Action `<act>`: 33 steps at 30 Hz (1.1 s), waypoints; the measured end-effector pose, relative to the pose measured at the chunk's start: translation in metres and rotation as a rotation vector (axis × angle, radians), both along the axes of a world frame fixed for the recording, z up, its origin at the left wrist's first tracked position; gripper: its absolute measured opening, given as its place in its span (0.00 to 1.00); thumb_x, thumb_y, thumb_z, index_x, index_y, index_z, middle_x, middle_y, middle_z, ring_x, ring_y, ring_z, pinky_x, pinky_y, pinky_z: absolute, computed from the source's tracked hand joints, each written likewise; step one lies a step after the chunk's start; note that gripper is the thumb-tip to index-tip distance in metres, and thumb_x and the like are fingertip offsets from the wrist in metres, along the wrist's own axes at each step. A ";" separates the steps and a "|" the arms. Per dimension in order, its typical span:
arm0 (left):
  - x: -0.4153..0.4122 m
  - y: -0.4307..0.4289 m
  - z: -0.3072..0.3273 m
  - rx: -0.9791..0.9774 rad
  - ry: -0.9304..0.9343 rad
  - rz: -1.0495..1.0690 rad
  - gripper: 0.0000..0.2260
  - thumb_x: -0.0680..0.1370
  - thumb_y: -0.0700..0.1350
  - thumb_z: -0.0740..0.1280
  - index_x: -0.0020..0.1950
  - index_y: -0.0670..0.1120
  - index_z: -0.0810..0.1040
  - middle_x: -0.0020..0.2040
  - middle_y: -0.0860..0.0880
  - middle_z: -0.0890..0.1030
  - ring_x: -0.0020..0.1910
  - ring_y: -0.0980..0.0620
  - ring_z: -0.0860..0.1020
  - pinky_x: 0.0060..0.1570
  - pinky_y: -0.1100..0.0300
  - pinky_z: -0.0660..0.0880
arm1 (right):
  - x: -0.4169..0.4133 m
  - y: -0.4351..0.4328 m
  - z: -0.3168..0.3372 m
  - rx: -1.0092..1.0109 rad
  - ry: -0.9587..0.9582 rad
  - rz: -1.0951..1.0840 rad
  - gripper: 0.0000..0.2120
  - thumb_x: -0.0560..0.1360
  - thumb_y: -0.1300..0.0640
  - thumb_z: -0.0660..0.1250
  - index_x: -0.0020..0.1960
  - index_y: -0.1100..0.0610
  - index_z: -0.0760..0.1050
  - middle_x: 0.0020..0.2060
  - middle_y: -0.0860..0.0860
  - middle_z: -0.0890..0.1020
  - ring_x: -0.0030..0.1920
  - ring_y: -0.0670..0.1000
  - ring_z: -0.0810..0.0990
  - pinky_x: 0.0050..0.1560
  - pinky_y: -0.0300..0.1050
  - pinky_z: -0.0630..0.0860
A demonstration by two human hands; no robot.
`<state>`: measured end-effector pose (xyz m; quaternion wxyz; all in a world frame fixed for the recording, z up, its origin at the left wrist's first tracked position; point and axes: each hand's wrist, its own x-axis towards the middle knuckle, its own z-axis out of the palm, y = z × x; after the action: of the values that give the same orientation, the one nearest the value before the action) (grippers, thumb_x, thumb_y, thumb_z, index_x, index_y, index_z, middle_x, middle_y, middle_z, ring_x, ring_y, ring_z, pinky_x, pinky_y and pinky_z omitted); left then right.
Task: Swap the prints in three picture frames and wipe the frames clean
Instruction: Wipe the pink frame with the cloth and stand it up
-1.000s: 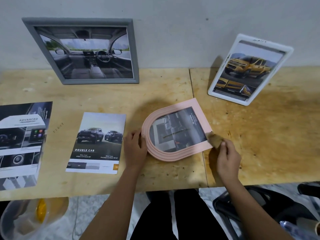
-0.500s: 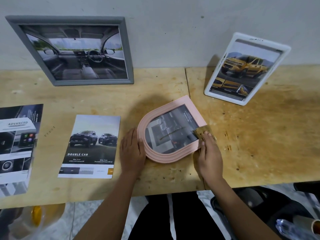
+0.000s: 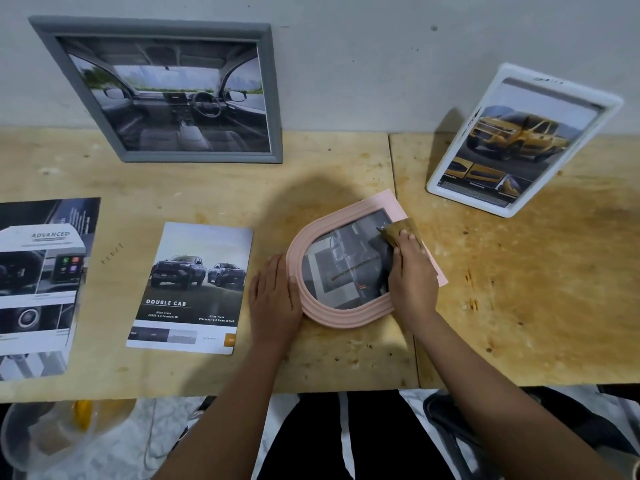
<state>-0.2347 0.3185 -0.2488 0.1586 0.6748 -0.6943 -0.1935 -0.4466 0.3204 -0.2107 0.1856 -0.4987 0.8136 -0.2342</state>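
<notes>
1. Prints, loose: a brochure sheet (image 3: 38, 289) at the table's left edge, a "Double Cab" print (image 3: 190, 289) just right of it, near the front edge. Both flat.
2. Grey frame (image 3: 201, 156) leans on the wall (image 3: 346, 64) at the back edge, print inside.
3. Left hand (image 3: 273, 296) flat, fingers pressed together against the pink frame's curved end, bracing it.
4. Pink frame (image 3: 346, 318) lies flat mid-table, near the front edge.
5. Right hand (image 3: 412, 278): fingers together, pressing a brown cloth (image 3: 401, 230) on the glass. A second ago the cloth sat at the frame's right corner; it is now on the far right part of the glass. The wiping stroke is likely under way.
6. White frame (image 3: 554, 81) stands back right, print inside.
7. Table (image 3: 536, 289): bare plywood, stained and pitted. The wall is plain grey.
</notes>
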 end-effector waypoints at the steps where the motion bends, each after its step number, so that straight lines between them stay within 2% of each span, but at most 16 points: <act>1: 0.000 0.000 0.000 0.001 -0.004 0.002 0.25 0.80 0.51 0.45 0.72 0.42 0.66 0.71 0.45 0.69 0.71 0.48 0.65 0.71 0.52 0.56 | 0.003 0.001 -0.001 0.000 0.006 0.025 0.18 0.81 0.62 0.53 0.70 0.59 0.67 0.70 0.57 0.68 0.73 0.56 0.63 0.73 0.51 0.59; 3: 0.000 0.000 -0.002 0.002 -0.011 0.009 0.25 0.80 0.51 0.45 0.72 0.42 0.66 0.71 0.45 0.69 0.71 0.48 0.65 0.71 0.53 0.56 | 0.007 0.001 -0.003 0.006 0.005 0.044 0.18 0.81 0.63 0.52 0.70 0.60 0.67 0.72 0.57 0.65 0.75 0.55 0.58 0.74 0.48 0.50; 5: -0.001 0.000 -0.002 0.000 -0.016 0.013 0.25 0.80 0.51 0.45 0.72 0.42 0.66 0.71 0.45 0.70 0.71 0.48 0.66 0.71 0.52 0.56 | 0.012 -0.002 -0.004 0.023 -0.021 0.019 0.19 0.81 0.63 0.52 0.70 0.61 0.66 0.73 0.57 0.62 0.75 0.55 0.55 0.74 0.47 0.47; 9: -0.001 0.000 -0.001 0.001 -0.020 0.010 0.25 0.80 0.52 0.45 0.72 0.42 0.66 0.71 0.45 0.70 0.71 0.48 0.66 0.71 0.52 0.56 | 0.032 0.000 -0.005 0.026 -0.133 0.032 0.18 0.82 0.61 0.51 0.71 0.61 0.65 0.73 0.57 0.63 0.76 0.55 0.55 0.75 0.52 0.49; 13: -0.002 0.000 0.000 0.006 -0.019 0.012 0.26 0.79 0.52 0.44 0.72 0.43 0.66 0.71 0.46 0.69 0.71 0.49 0.65 0.71 0.52 0.56 | 0.048 0.000 -0.008 0.046 -0.245 0.001 0.19 0.82 0.59 0.50 0.72 0.60 0.63 0.75 0.55 0.57 0.77 0.52 0.48 0.75 0.47 0.42; 17: -0.002 -0.001 0.000 0.010 -0.025 0.008 0.26 0.80 0.52 0.44 0.72 0.43 0.66 0.71 0.46 0.69 0.71 0.49 0.65 0.71 0.52 0.57 | 0.054 -0.003 -0.008 0.044 -0.349 -0.044 0.20 0.82 0.59 0.50 0.73 0.59 0.62 0.76 0.53 0.55 0.77 0.50 0.47 0.76 0.50 0.45; 22: -0.002 -0.001 0.001 0.000 -0.027 0.007 0.25 0.80 0.51 0.46 0.71 0.42 0.67 0.70 0.46 0.70 0.70 0.49 0.67 0.70 0.51 0.59 | 0.064 0.001 -0.010 0.051 -0.309 0.064 0.20 0.82 0.60 0.51 0.73 0.59 0.62 0.75 0.53 0.57 0.76 0.49 0.48 0.74 0.44 0.40; 24: -0.002 -0.001 0.001 0.000 -0.024 0.006 0.24 0.80 0.51 0.46 0.71 0.42 0.67 0.70 0.46 0.70 0.71 0.49 0.66 0.70 0.51 0.58 | 0.064 0.003 -0.011 0.041 -0.322 0.107 0.20 0.82 0.61 0.51 0.73 0.59 0.62 0.75 0.53 0.58 0.75 0.45 0.48 0.74 0.43 0.41; 26: -0.002 -0.001 0.000 0.001 -0.024 0.007 0.24 0.80 0.50 0.47 0.71 0.42 0.67 0.70 0.45 0.71 0.70 0.48 0.67 0.70 0.51 0.59 | 0.065 0.004 -0.011 0.036 -0.349 0.157 0.20 0.82 0.61 0.52 0.73 0.59 0.62 0.75 0.53 0.59 0.72 0.41 0.48 0.76 0.45 0.44; 29: -0.002 -0.001 -0.001 -0.001 -0.026 0.004 0.24 0.80 0.50 0.47 0.71 0.42 0.67 0.70 0.45 0.71 0.70 0.48 0.67 0.70 0.51 0.59 | 0.063 0.007 -0.013 0.024 -0.364 0.248 0.19 0.81 0.63 0.53 0.72 0.60 0.64 0.74 0.54 0.61 0.72 0.42 0.49 0.76 0.50 0.47; 33: -0.002 -0.001 -0.001 -0.002 -0.025 0.004 0.24 0.80 0.50 0.47 0.72 0.42 0.66 0.70 0.45 0.70 0.71 0.48 0.66 0.71 0.51 0.59 | 0.052 0.010 -0.011 0.065 -0.317 0.462 0.20 0.80 0.60 0.51 0.72 0.58 0.63 0.74 0.53 0.61 0.73 0.43 0.49 0.74 0.38 0.42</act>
<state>-0.2362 0.3175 -0.2495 0.1511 0.6784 -0.6951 -0.1840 -0.3943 0.3307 -0.2217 0.3746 -0.6219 0.6464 -0.2347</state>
